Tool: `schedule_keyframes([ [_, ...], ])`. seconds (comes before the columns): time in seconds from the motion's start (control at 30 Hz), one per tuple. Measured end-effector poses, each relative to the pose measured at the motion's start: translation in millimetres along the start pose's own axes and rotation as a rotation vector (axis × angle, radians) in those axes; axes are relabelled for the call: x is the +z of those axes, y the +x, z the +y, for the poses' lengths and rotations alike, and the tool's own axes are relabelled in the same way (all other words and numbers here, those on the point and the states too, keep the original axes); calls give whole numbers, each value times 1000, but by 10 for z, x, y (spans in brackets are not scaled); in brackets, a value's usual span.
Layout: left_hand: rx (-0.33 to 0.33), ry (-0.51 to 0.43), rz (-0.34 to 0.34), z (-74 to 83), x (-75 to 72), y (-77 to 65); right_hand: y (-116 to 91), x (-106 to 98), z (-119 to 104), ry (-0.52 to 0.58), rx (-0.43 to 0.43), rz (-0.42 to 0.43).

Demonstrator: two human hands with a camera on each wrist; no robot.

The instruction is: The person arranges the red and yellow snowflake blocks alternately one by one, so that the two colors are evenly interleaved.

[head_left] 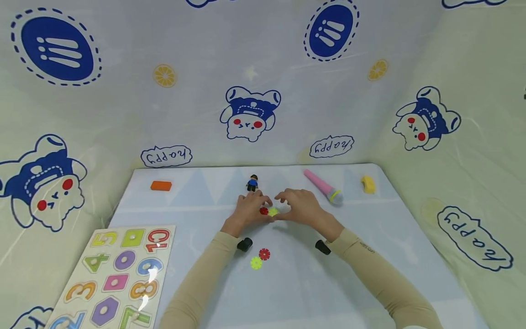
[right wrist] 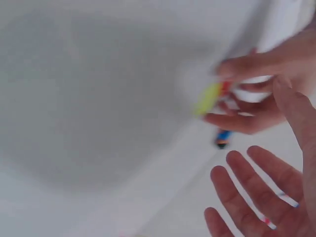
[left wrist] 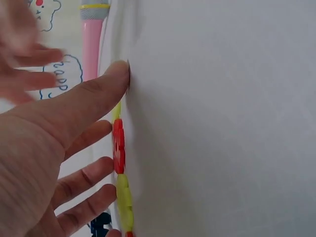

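my left hand (head_left: 249, 208) pinches the red and yellow discs (head_left: 264, 211) near the toy figure (head_left: 252, 183), right hand (head_left: 302, 205) loose, holding nothing (its wrist view's blurry), so i'd steady the left, then square right fingertips to the rims.

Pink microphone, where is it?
In the head view, the pink microphone lies toward the far right of the table, just beyond the right hand, with the yellow block to its right.
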State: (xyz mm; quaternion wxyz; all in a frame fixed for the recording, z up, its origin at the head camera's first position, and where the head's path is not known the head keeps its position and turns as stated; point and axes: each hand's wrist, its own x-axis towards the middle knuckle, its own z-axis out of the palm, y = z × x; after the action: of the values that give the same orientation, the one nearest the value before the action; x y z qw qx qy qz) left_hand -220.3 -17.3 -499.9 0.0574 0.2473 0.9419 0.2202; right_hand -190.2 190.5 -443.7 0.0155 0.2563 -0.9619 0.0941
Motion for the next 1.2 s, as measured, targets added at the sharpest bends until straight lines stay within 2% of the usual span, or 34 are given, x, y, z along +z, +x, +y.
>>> schedule_keyframes([
  [0.1,-23,17,0,24,22,15,-96,-129,-154,-15,-51,25],
  [0.17,-36,17,-6,32,34,28,-182,-170,-282,-28,-84,10],
  [0.3,-30,-1,-8,20,39,43,-377,-146,-497,-24,-151,-44],
  [0.37,-22,-8,-6,14,31,48,-468,-98,-537,7,-162,-73],
  [0.47,-14,-18,-2,14,13,52,-570,-1,-495,94,-149,-123],
  [0.63,-20,-38,-2,5,3,43,-653,218,-311,327,-109,-226],
  [0.73,-27,-41,-9,-4,16,42,-674,348,-267,396,-112,-238],
  [1.0,-22,-52,-3,-15,14,43,-671,494,-379,269,-137,-192],
  [1.2,-19,-56,9,-1,22,37,-696,544,-435,253,-161,-153],
])
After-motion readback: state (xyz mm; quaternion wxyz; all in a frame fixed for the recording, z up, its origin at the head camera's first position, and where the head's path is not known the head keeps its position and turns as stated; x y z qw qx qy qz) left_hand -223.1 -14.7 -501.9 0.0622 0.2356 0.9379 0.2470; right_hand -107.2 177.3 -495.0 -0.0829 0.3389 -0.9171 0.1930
